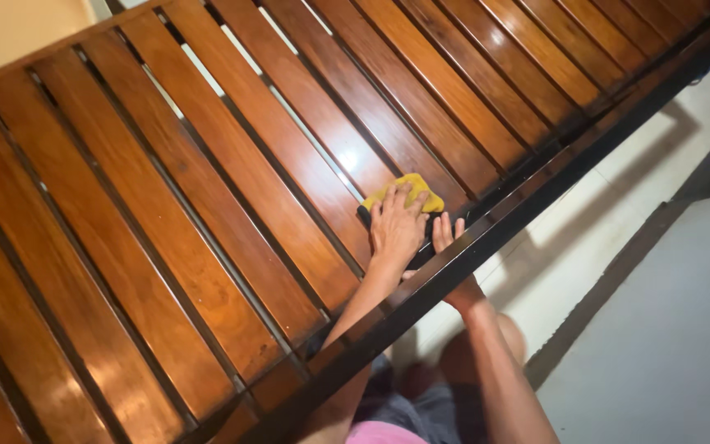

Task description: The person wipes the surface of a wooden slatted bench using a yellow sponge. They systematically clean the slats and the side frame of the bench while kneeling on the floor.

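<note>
Glossy brown wooden slatted frame (207,205), dark side rail, yellow cloth (408,187) lying on 1 slat
</note>
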